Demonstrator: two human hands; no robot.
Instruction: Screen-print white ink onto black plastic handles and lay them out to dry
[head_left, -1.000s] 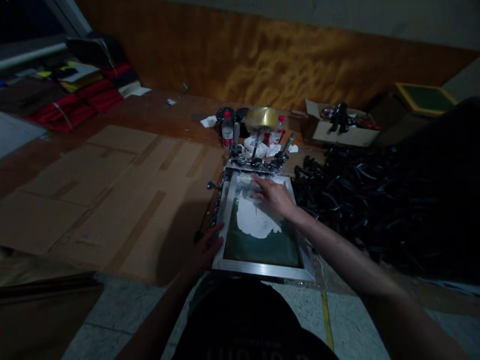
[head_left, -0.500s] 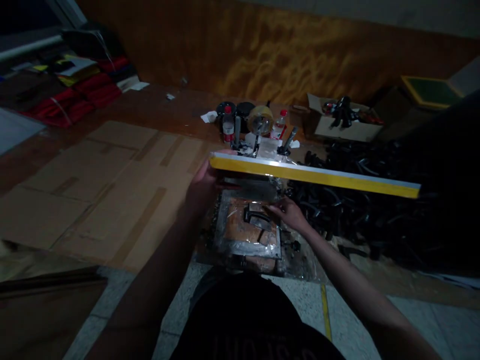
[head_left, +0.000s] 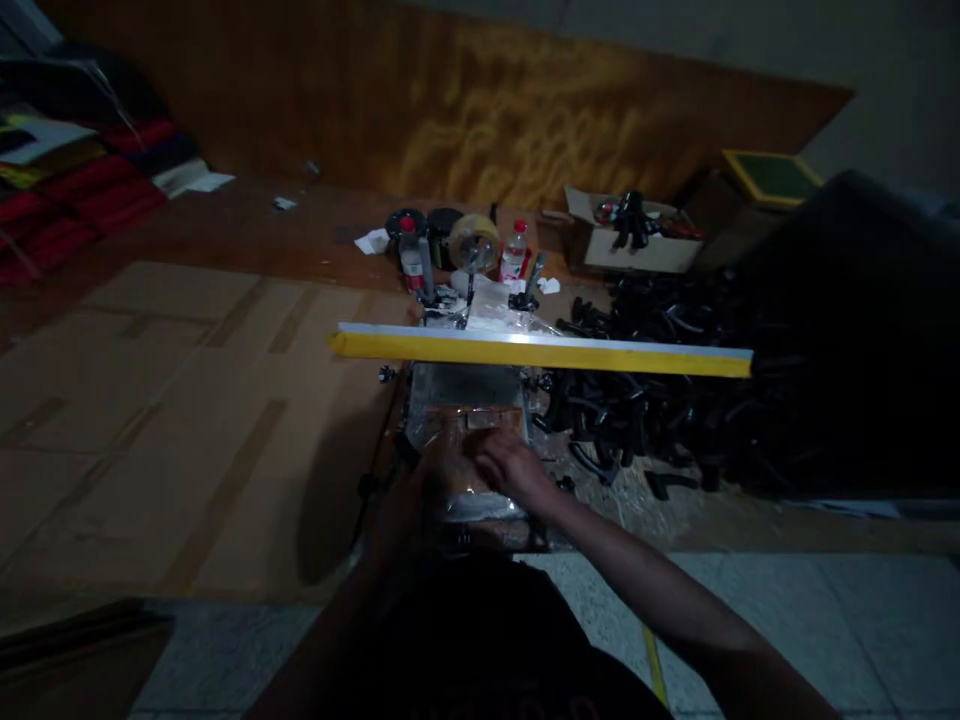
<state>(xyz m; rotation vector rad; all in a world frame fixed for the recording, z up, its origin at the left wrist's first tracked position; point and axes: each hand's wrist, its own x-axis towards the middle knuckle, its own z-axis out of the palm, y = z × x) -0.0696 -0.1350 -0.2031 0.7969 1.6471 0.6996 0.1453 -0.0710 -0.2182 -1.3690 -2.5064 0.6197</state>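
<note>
Since I cannot tell whether the left hand point(head_left: 409, 496) or right hand point(head_left: 516, 467) grips anything, keep both clear of the raised frame point(head_left: 540, 354).

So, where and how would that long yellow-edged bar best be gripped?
Probably at its left end, coming from the left: the long, thin yellow-edged bar runs crosswise, and in this view that end juts over the flat cardboard, whereas its right end overlaps the pile of black pieces.
</note>
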